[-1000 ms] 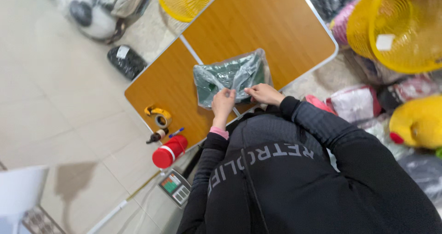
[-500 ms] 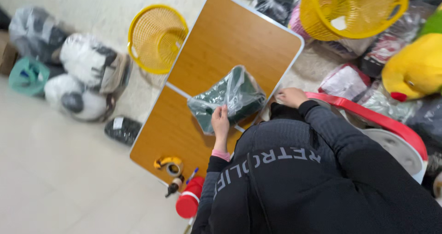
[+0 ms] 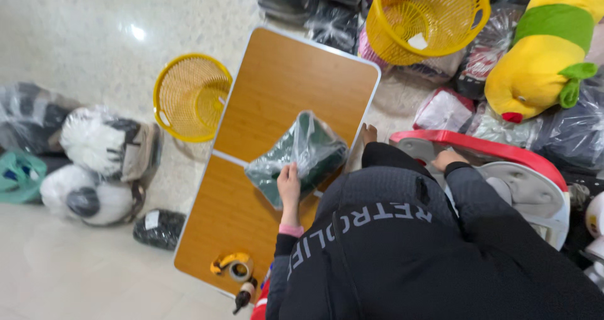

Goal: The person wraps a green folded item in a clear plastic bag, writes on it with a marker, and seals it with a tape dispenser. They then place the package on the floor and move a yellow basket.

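Head view: looking down past a dark-sleeved back at a wooden folding worktop (image 3: 277,87)
Left hand (image 3: 289,185): resting on a clear plastic bag of dark green fabric (image 3: 302,153); fingers lying together, flat on the near edge
Bag: sitting mid-worktop, right by the fold
Right hand (image 3: 448,159): reaching off to a red-rimmed grey seat (image 3: 503,162); can't tell how the fingers are set
Near edge: yellow tape dispenser (image 3: 231,264) lying there; yellow basket (image 3: 192,96) standing on the floor beside the worktop

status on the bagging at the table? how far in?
Done: a dark green item sits inside a clear bag on the table. In hand: left hand rests on the bag; right hand is off it, by the red-rimmed bin. Left: tape dispenser lies untouched, so sealing looks not done.
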